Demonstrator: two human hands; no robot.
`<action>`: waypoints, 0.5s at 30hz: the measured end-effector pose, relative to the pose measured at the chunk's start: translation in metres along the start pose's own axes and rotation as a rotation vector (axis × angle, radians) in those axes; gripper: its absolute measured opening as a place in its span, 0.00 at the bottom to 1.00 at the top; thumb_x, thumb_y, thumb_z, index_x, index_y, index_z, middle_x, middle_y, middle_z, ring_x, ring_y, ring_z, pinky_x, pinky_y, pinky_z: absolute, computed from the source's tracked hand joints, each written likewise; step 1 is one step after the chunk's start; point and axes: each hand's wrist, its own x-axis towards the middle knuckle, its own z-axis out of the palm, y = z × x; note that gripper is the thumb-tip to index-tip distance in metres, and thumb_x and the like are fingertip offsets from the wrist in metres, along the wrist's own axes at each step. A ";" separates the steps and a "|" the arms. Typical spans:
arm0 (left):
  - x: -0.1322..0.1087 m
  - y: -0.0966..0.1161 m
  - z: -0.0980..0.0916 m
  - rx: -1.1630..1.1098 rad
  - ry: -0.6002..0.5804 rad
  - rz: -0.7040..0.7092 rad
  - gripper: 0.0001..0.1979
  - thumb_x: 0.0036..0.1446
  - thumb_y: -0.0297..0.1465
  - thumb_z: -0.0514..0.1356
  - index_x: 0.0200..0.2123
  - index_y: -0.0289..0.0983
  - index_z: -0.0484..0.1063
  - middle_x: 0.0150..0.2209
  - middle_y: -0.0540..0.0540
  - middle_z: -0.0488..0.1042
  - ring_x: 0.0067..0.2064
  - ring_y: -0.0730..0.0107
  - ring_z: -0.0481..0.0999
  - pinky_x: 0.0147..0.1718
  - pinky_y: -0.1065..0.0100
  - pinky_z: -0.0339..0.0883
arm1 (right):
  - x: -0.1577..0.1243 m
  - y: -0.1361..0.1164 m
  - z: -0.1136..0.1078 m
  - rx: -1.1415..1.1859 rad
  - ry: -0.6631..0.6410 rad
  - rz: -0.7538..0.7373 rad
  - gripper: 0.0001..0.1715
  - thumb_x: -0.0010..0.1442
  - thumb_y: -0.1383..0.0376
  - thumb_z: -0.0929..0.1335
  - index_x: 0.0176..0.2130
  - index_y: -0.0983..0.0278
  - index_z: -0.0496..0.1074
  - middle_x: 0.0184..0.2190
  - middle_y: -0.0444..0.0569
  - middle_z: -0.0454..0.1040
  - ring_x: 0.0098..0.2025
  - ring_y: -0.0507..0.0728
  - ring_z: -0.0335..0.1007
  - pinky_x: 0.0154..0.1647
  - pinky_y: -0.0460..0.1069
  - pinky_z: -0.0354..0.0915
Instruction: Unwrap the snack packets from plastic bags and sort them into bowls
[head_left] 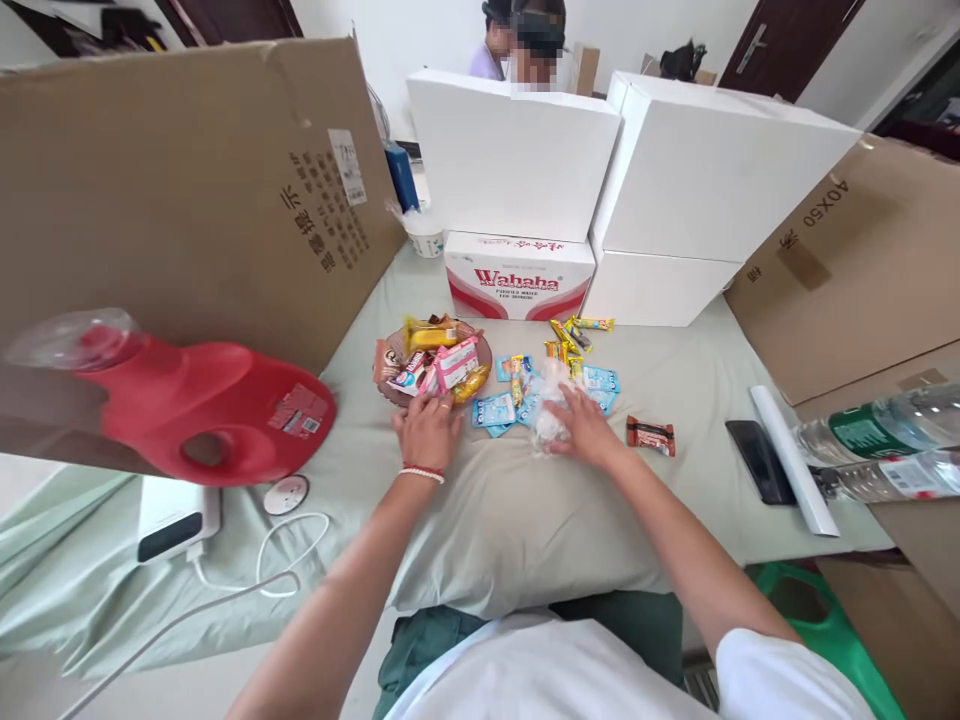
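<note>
One bowl [487, 358]: left hand [429, 432] at rim, grip unclear; steady gently.
Plastic [550, 388]: right of bowl, under right hand [585, 428]; grip unclear.

Bright, diffuse light; soft shadows on cloth [525, 530]; wide-angle stretch toward edges; pixelated patches at top centre.

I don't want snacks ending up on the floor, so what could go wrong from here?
The left hand is at the near side of a heaped bowl; a firm push there might tip it and spill snacks.

The right hand is at a crumpled clear bag lying among blue packets; moving it could drag some along.

The left arm is near a looped white cable, which might snag.
</note>
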 end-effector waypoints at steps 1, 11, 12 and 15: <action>0.002 0.000 0.003 -0.018 0.004 -0.009 0.16 0.65 0.35 0.55 0.49 0.39 0.79 0.47 0.34 0.82 0.62 0.42 0.68 0.56 0.43 0.55 | 0.001 -0.004 0.011 -0.004 -0.012 0.013 0.43 0.58 0.60 0.77 0.69 0.54 0.67 0.77 0.58 0.48 0.77 0.78 0.41 0.71 0.76 0.49; 0.008 0.027 -0.005 -0.525 0.059 0.161 0.13 0.61 0.44 0.62 0.41 0.41 0.78 0.43 0.41 0.81 0.53 0.51 0.73 0.53 0.52 0.61 | -0.077 0.006 0.081 0.110 0.290 -0.048 0.36 0.57 0.76 0.67 0.63 0.60 0.73 0.70 0.58 0.64 0.74 0.69 0.53 0.71 0.69 0.59; 0.016 0.040 -0.008 -0.662 0.075 0.087 0.14 0.58 0.44 0.65 0.40 0.41 0.77 0.43 0.42 0.80 0.51 0.53 0.73 0.52 0.55 0.62 | -0.080 0.006 0.081 0.118 0.299 -0.044 0.36 0.57 0.76 0.67 0.63 0.59 0.72 0.70 0.58 0.64 0.73 0.69 0.54 0.71 0.70 0.59; 0.055 0.080 -0.011 -1.272 0.115 -0.231 0.17 0.49 0.39 0.72 0.37 0.40 0.71 0.34 0.50 0.74 0.38 0.66 0.72 0.44 0.65 0.66 | -0.083 0.005 0.080 0.136 0.307 -0.035 0.36 0.57 0.75 0.67 0.63 0.59 0.72 0.69 0.58 0.64 0.72 0.69 0.55 0.70 0.71 0.59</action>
